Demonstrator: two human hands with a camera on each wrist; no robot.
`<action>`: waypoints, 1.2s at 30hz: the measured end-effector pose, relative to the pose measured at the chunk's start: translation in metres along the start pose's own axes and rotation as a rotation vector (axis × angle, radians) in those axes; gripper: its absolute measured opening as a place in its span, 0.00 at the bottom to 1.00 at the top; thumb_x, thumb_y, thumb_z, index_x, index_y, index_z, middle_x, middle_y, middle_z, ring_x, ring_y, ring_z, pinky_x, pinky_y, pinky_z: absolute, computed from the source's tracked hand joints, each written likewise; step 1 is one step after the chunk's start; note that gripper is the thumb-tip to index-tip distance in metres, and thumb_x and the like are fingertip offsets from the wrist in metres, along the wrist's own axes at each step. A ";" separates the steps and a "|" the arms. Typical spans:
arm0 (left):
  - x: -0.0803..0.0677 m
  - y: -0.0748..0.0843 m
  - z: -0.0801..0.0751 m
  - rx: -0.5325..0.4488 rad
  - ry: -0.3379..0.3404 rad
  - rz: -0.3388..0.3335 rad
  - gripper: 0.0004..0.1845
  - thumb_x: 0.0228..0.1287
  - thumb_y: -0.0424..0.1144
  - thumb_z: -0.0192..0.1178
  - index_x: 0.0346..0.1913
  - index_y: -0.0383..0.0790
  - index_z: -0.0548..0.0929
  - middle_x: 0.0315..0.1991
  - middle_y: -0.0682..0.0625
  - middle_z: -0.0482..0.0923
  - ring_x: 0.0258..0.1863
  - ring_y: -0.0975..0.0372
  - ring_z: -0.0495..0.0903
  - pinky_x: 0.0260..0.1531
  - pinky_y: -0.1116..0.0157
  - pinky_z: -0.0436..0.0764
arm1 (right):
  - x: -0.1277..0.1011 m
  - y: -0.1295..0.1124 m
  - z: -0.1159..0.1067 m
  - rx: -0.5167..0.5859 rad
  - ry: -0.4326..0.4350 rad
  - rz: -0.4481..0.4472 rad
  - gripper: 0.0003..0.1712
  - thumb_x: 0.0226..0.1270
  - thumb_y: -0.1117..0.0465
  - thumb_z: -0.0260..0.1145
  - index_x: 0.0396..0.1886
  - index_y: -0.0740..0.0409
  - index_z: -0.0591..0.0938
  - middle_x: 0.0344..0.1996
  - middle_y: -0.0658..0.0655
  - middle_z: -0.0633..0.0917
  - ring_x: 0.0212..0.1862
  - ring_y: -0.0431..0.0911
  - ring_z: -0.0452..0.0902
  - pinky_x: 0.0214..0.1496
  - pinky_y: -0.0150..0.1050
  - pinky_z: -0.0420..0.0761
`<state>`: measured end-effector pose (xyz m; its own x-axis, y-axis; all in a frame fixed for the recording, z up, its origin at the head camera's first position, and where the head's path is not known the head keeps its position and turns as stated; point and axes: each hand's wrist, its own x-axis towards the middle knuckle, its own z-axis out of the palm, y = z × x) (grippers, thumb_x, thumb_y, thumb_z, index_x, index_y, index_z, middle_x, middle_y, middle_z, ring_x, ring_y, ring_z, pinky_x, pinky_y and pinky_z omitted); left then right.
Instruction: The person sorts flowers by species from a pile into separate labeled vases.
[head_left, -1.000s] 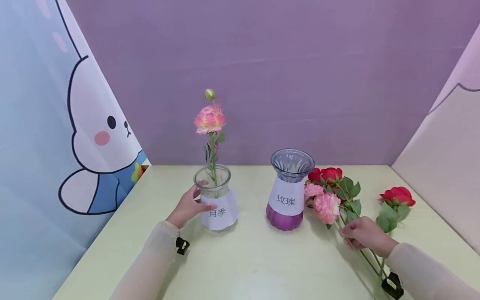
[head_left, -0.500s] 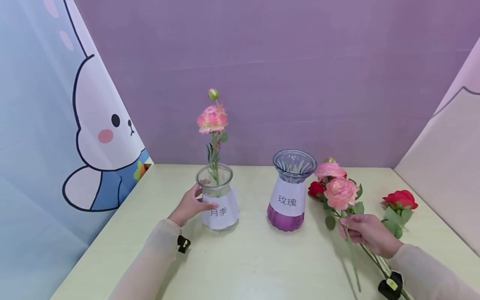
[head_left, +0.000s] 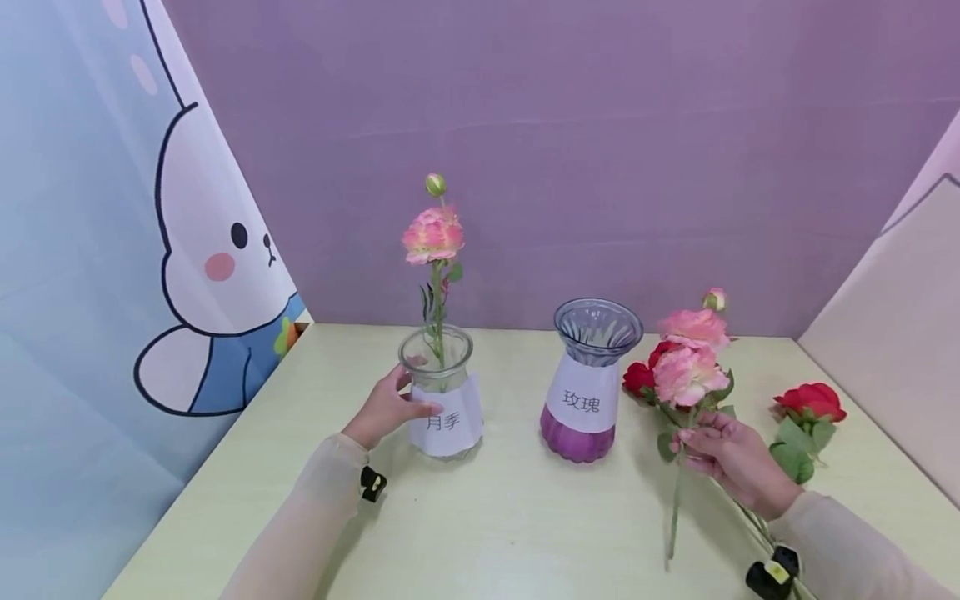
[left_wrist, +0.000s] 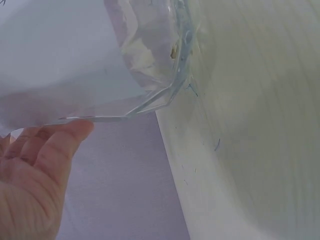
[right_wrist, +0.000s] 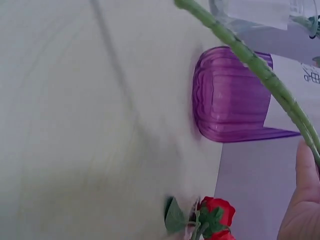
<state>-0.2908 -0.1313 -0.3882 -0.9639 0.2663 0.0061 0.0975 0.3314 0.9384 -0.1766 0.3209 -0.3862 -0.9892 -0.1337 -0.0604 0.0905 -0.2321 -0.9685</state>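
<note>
The left hand (head_left: 386, 408) curls round the clear glass vase with a white paper label (head_left: 442, 398), thumb across the label and fingers behind the neck, a grip that looks meant to keep the light vase from tipping; the left wrist view shows the thumb (left_wrist: 60, 145) pressed under its faceted base edge. One pink flower stem with a green bud (head_left: 435, 237) stands upright in that vase.

The right hand (head_left: 727, 458) pinches the green stalk of a pink two-bloom flower stem (head_left: 686, 367), lifted clear of the pale yellow-green worktop (head_left: 510, 517) with the blooms at 12 o'clock from the fist and the stalk tail hanging toward 6. Held low on the stalk, the blooms stay free.

Between the hands, at 9 o'clock from the lifted stem, stands the purple-bottomed ribbed glass vase with a white label (head_left: 588, 383), empty and directly on the line to the clear vase. A red rose (head_left: 641, 377) lies behind the raised blooms, and another red rose with leaves (head_left: 812, 402) lies at 3 o'clock of the right hand.
</note>
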 end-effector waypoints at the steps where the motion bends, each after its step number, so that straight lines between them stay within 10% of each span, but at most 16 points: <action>1: 0.000 0.000 0.000 0.000 -0.001 -0.005 0.48 0.52 0.37 0.73 0.73 0.42 0.57 0.71 0.34 0.55 0.64 0.37 0.62 0.61 0.42 0.64 | 0.000 0.000 0.002 0.019 0.017 -0.008 0.06 0.71 0.74 0.52 0.39 0.61 0.66 0.31 0.53 0.86 0.36 0.43 0.84 0.38 0.33 0.83; 22: 0.001 0.000 0.002 -0.015 0.007 0.017 0.46 0.51 0.34 0.73 0.71 0.41 0.59 0.70 0.34 0.57 0.63 0.37 0.65 0.61 0.44 0.66 | 0.000 0.022 0.075 0.268 0.171 -0.296 0.19 0.62 0.82 0.52 0.34 0.53 0.77 0.27 0.54 0.86 0.34 0.44 0.85 0.39 0.37 0.84; 36: 0.001 0.001 0.002 -0.022 -0.005 0.008 0.47 0.52 0.32 0.71 0.73 0.40 0.56 0.71 0.35 0.57 0.63 0.38 0.65 0.60 0.45 0.67 | 0.015 0.017 0.124 0.298 0.362 -0.330 0.13 0.60 0.82 0.59 0.28 0.61 0.79 0.24 0.53 0.84 0.29 0.42 0.84 0.38 0.34 0.83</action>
<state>-0.2916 -0.1291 -0.3881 -0.9618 0.2736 0.0123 0.1001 0.3092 0.9457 -0.1758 0.1959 -0.3733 -0.9423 0.3184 0.1036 -0.2529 -0.4738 -0.8435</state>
